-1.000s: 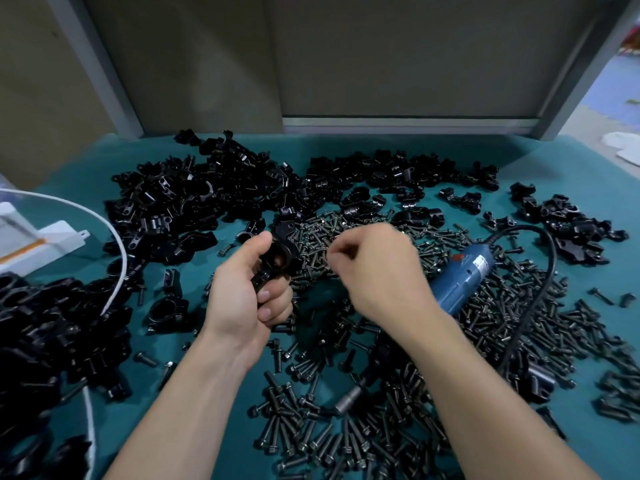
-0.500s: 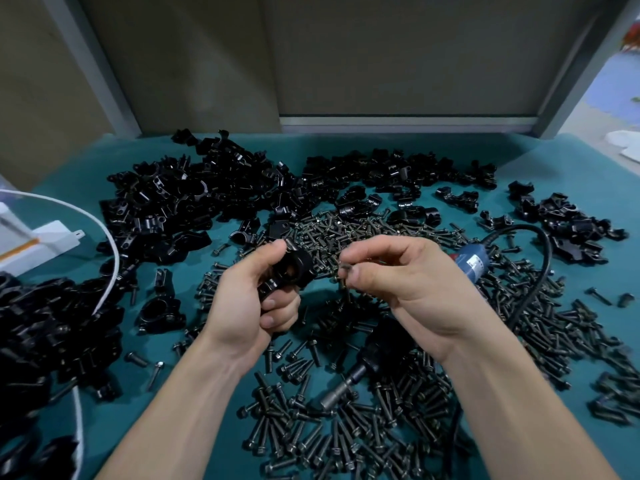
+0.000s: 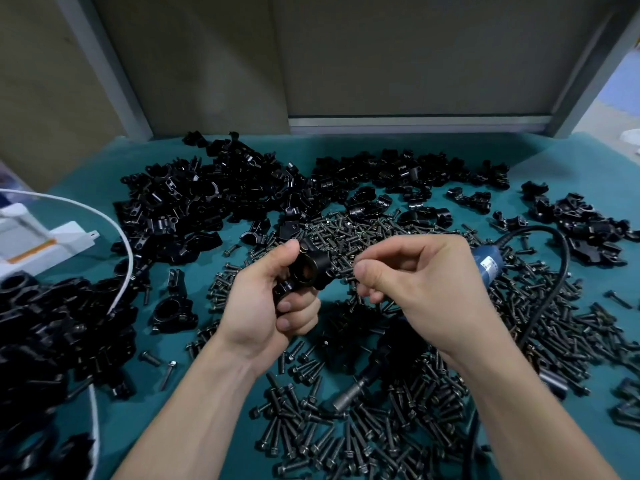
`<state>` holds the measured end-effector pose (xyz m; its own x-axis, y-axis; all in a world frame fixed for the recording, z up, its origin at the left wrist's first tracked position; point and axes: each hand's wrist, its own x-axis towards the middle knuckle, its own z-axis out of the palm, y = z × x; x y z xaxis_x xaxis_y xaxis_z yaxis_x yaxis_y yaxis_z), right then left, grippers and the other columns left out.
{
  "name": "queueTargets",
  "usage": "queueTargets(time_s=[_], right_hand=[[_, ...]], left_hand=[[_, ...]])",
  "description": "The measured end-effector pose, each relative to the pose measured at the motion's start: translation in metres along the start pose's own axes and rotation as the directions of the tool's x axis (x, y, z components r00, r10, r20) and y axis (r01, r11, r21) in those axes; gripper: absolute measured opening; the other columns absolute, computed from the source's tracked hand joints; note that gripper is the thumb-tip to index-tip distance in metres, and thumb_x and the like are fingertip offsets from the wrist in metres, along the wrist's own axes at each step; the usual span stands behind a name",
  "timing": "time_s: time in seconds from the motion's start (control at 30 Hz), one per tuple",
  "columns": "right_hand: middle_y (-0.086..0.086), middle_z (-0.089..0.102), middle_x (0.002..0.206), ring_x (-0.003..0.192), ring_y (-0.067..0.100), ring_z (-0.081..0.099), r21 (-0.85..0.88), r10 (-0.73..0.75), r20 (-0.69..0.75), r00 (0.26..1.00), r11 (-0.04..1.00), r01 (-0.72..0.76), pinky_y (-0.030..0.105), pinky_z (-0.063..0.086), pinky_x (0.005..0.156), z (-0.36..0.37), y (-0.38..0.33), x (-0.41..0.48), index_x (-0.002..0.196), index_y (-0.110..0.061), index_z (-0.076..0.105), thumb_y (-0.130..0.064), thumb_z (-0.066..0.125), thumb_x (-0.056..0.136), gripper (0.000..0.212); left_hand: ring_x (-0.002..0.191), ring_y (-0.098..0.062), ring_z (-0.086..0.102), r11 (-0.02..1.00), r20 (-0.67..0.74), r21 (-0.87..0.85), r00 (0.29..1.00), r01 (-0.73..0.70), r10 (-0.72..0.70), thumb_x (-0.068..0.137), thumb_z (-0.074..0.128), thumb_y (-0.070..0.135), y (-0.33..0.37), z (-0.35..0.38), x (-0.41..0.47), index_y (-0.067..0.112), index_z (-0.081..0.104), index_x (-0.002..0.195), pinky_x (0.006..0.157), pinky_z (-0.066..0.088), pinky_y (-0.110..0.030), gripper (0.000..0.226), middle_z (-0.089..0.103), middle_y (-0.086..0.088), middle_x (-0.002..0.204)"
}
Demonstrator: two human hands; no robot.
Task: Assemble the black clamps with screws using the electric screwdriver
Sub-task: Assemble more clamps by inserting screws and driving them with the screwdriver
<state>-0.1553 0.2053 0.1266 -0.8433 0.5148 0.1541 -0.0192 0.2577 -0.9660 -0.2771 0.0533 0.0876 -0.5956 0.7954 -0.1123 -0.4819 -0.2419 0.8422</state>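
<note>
Seen from the head camera, the left hand (image 3: 263,303) was raised above the teal tabletop (image 3: 346,145) with its thumb and curled fingers gripped round a black clamp (image 3: 308,270), whose round bore faced the camera. Just to the right of it, the right hand (image 3: 419,282) had its thumb and forefinger pressed together close beside the clamp, the other fingers curled in. Whether a screw sat in that pinch could not be told against the clutter behind. Beneath both hands lay a wide scatter of screws (image 3: 346,441), reaching from the middle of the table to the near edge. The electric screwdriver (image 3: 488,265) lay among them, its blue body showing past the right hand, its metal tip (image 3: 349,398) pointing toward the near left, and its black cord (image 3: 557,271) looping off to the right. A heap of loose clamps (image 3: 207,202) lay at the far left, with another pile (image 3: 41,327) near the left edge and a third (image 3: 581,223) at the far right. A white cable (image 3: 128,258) curved across the left side beside a white box (image 3: 52,244).
</note>
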Motion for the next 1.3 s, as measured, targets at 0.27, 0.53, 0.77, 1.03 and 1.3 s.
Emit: queueTargets(time_s=[0.27, 0.53, 0.77, 1.03, 1.3], right_hand=[[0.005, 0.076, 0.069, 0.063, 0.020, 0.074, 0.021, -0.007, -0.013, 1.000, 1.000, 0.008, 0.025, 0.059, 0.063, 0.005, 0.003, -0.001, 0.083, -0.021, 0.082, -0.009, 0.086, 0.082, 0.013], [0.000, 0.077, 0.070, 0.066, 0.017, 0.075, -0.065, -0.005, -0.009, 1.000, 0.998, 0.005, 0.034, 0.063, 0.069, 0.006, 0.003, -0.001, 0.080, -0.022, 0.083, -0.011, 0.087, 0.082, 0.012], [-0.004, 0.072, 0.060, 0.054, 0.012, 0.069, -0.195, 0.024, -0.024, 0.999, 0.980, -0.028, 0.030, 0.058, 0.058, 0.013, 0.004, -0.005, 0.075, -0.026, 0.079, -0.024, 0.085, 0.084, 0.012], [-0.003, 0.067, 0.063, 0.055, 0.015, 0.058, -0.478, -0.018, 0.001, 1.000, 0.878, 0.016, 0.037, 0.048, 0.053, 0.023, -0.001, -0.007, 0.076, -0.025, 0.066, -0.036, 0.066, 0.099, 0.026], [-0.004, 0.070, 0.056, 0.048, 0.009, 0.062, -0.260, 0.096, 0.008, 0.995, 0.961, -0.091, 0.022, 0.046, 0.048, 0.016, -0.005, -0.009, 0.074, -0.024, 0.072, -0.031, 0.077, 0.092, 0.020]], left_hand=[[0.039, -0.011, 0.016, 1.000, -0.014, 0.020, 1.000, 0.012, -0.012, 0.080, 0.066, 0.052, 0.000, 0.002, 0.000, 0.020, 0.067, 0.068, 0.044, 0.015, -0.027, 0.035, 0.023, 0.006, 0.047], [0.037, -0.010, 0.017, 0.998, -0.037, 0.061, 0.999, 0.019, -0.016, 0.073, 0.070, 0.054, -0.001, -0.001, 0.001, 0.016, 0.062, 0.072, 0.044, 0.014, -0.028, 0.039, 0.024, 0.007, 0.046], [0.038, -0.010, 0.019, 0.986, -0.083, 0.167, 0.996, -0.003, 0.017, 0.087, 0.063, 0.048, -0.003, 0.002, -0.001, 0.017, 0.061, 0.072, 0.044, 0.016, -0.026, 0.034, 0.027, 0.006, 0.048], [0.038, -0.010, 0.020, 0.981, -0.116, 0.191, 0.992, -0.035, 0.058, 0.087, 0.061, 0.044, -0.003, 0.006, -0.002, 0.021, 0.058, 0.064, 0.051, 0.011, -0.034, 0.033, 0.028, 0.005, 0.047], [0.038, -0.007, 0.024, 0.965, -0.041, 0.231, 0.990, -0.123, 0.136, 0.091, 0.056, 0.037, -0.001, 0.007, -0.002, 0.027, 0.062, 0.059, 0.044, 0.012, -0.029, 0.035, 0.033, 0.010, 0.047]])
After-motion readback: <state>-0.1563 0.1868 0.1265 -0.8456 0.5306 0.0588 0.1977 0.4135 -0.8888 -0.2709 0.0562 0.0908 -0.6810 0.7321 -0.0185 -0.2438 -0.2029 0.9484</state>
